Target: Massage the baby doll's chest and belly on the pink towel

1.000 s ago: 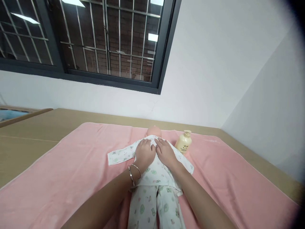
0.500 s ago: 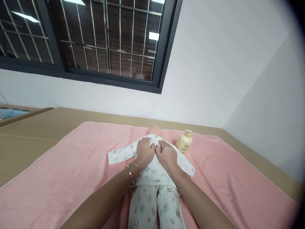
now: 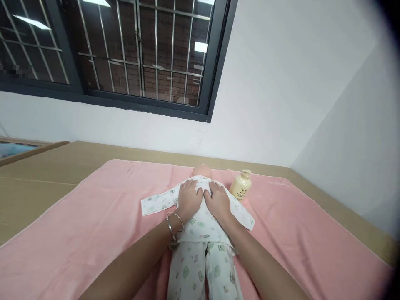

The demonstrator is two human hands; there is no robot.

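Observation:
A baby doll (image 3: 202, 170) lies on a pink blanket (image 3: 103, 233), its head toward the wall. It wears a white patterned top (image 3: 200, 227) and matching trousers (image 3: 186, 271), with both sleeves spread outward. My left hand (image 3: 189, 200) rests flat on the left side of the doll's upper body, a silver bangle at the wrist. On the right side lies my right hand (image 3: 218, 201), fingers stretched out. The two thumbs almost meet in the middle. Right of the doll's shoulder stands a cream pump bottle (image 3: 241, 185).
The blanket covers a wooden surface (image 3: 46, 171) that runs up to a white wall (image 3: 265, 91). A dark-framed window (image 3: 206, 110) with metal bars is above. At the far left, something blue (image 3: 17, 149) shows behind a wooden rail (image 3: 40, 150).
My right hand's fingers have shifted slightly on the doll's top and lie flatter. My left hand stays in nearly the same place.

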